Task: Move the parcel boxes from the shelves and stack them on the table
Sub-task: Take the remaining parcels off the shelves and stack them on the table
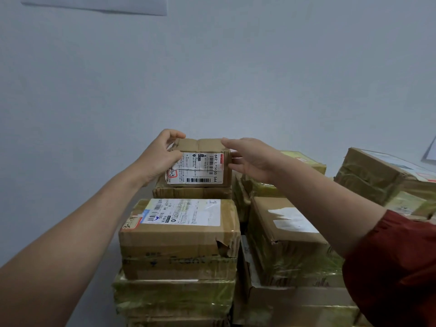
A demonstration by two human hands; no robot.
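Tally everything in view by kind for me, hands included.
Hands: 2, left hand and right hand
Small box gripped by the left hand: 1
Other parcel boxes: at least 8, the lower ones run together
Paper sheets on the wall: 2
Total: at least 13

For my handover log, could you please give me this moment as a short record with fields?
top box: small labelled box, resting on a flat carton
left hand: grips the box's left edge, fingers curled over the top
right hand: fingers straight, at the box's right side
front stack: torn-cornered box on tape-wrapped parcels
right of it: taped box, more parcels behind
background: plain wall
table: hidden under the stacks
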